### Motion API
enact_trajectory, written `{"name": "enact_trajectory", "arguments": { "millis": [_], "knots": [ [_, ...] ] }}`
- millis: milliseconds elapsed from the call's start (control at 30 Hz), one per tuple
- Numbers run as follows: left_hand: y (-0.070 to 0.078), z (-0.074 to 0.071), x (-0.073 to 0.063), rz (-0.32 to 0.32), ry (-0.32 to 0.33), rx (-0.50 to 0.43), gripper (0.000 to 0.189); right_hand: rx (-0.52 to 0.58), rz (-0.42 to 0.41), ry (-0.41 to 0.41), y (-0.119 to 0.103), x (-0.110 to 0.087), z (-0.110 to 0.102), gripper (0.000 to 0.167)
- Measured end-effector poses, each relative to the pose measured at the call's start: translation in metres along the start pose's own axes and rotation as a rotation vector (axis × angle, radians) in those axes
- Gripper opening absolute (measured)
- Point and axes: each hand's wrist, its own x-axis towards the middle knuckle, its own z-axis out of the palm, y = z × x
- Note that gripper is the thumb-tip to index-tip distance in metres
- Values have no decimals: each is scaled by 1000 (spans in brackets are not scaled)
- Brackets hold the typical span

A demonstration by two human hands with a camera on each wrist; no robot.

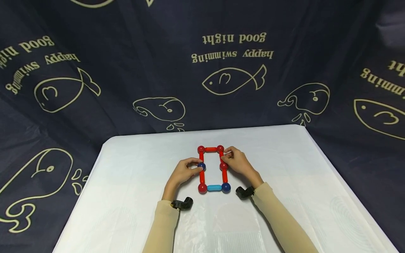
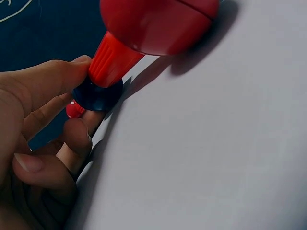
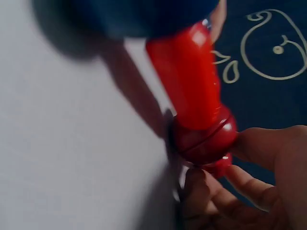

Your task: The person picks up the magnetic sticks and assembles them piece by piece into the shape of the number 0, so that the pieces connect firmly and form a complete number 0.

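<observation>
A rectangular frame of balls joined by rods lies on the white table. My left hand pinches the dark blue ball midway along its left side, thumb on the near side. At the right side, my right hand pinches the far red rod, just beyond the middle red ball. A light blue rod joins a red ball and a blue ball at the near end. Another red rod spans the far end. The right fingertips partly cover the rod they hold.
The white table has its far edge against a dark blue cloth printed with fish and whales. Both wrists carry black cameras, the left camera and the right camera, close to the near end of the frame.
</observation>
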Motion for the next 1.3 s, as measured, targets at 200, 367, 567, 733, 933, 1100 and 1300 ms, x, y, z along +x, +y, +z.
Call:
{"name": "enact_trajectory", "arguments": {
  "millis": [200, 367, 567, 733, 933, 1100, 1300],
  "knots": [
    [-1, -2, 0, 5, 4, -1, 29, 24, -1, -17, 0, -15, 0, 35],
    [-2, -2, 0, 4, 6, -9, 28, 56, -12, 7, -1, -16, 4, 35],
    [-2, 0, 0, 14, 7, -15, 29, 66, -9, 19, -3, -16, 7, 35],
    [-2, 2, 0, 11, -9, -18, 29, 38, 15, 18, -1, -20, 7, 34],
    [-3, 4, -1, 11, -12, -3, 30, 57, 19, -86, -4, -27, -2, 28],
    [-2, 3, -1, 13, -4, 9, 29, 45, -21, -141, -4, -27, -6, 23],
    [-2, 2, 1, 20, 2, 16, 29, 41, -31, -141, -5, -26, -7, 22]
  ]
}}
